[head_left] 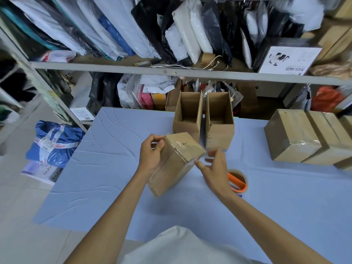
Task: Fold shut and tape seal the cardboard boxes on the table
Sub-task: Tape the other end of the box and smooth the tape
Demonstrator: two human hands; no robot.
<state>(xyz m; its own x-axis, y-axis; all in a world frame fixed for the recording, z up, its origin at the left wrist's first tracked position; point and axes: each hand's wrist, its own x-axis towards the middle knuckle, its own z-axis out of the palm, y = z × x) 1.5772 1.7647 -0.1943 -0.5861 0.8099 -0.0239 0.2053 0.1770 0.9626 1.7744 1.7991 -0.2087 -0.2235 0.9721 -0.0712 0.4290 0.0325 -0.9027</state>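
Pale shirt and two bare forearms fill the near edge, and both arms reach out to one box held over the blue worktop. The box is tilted. Its long axis runs from a low near corner up and away to a taped end that faces up and slightly right. A shadow below it suggests it is lifted clear, though I cannot tell for sure.

The left hand grips the box's upper left edge, with the fingers curled over the rim of the taped end. The right hand sits just right of the box. Its fingers are spread and straight, with the tips at or barely off the upper right corner; blur hides whether they touch.

That end looks sealed, so the next move is probably to turn the box or set it down. The left hand carries the box, and the right hand is free.

Just right of the box, partly behind the right hand, lies a tape roll with an orange handle. Beyond the box stand two open boxes, side by side and unfolded. Well to the right of the box sit sealed boxes.
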